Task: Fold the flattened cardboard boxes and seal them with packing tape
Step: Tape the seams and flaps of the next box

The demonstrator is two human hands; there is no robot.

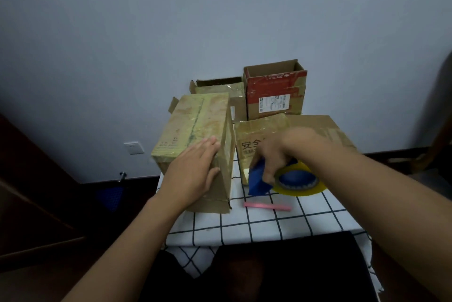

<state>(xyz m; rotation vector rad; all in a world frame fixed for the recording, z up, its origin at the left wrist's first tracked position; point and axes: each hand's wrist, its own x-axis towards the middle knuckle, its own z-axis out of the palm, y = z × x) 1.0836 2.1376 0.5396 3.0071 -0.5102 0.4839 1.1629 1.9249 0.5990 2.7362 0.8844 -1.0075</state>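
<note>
Steadying the folded, already taped box [195, 128] under my flat left hand [195, 174], I am gripping the blue tape dispenser [274, 179] with my right hand [274, 155]. I am judging the red open-topped box [275, 92] unsealed.

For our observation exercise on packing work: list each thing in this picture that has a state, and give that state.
Left hand: flat on the tall box.
Tall box: upright, top taped shut.
Right hand: grips the tape dispenser.
Tape dispenser: on the table.
Red box: open-topped.
Pink stick: lying flat.
</note>
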